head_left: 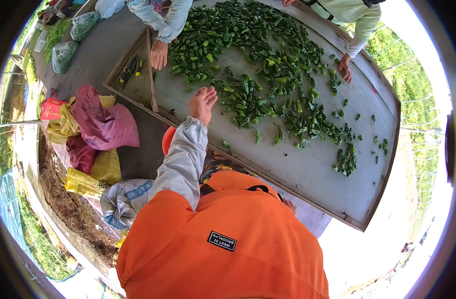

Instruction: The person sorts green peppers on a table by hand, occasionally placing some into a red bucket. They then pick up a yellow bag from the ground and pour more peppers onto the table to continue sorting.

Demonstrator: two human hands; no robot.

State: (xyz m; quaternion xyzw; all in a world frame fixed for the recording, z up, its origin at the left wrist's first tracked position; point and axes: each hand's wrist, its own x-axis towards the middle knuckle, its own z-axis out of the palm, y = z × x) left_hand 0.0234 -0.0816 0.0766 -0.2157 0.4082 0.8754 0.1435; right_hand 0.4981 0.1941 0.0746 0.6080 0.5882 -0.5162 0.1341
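In the head view, the left hand (203, 104) hangs loosely open, holding nothing, at the near left of the green peppers (249, 102) heaped across the bench (288, 167). Only a sliver of the right hand (290, 205) shows near its edge; I can't tell its grip.

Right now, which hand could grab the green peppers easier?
Probably the left hand: it's over the table, beside the green peppers. The right hand is mostly hidden, outside the table's edge.
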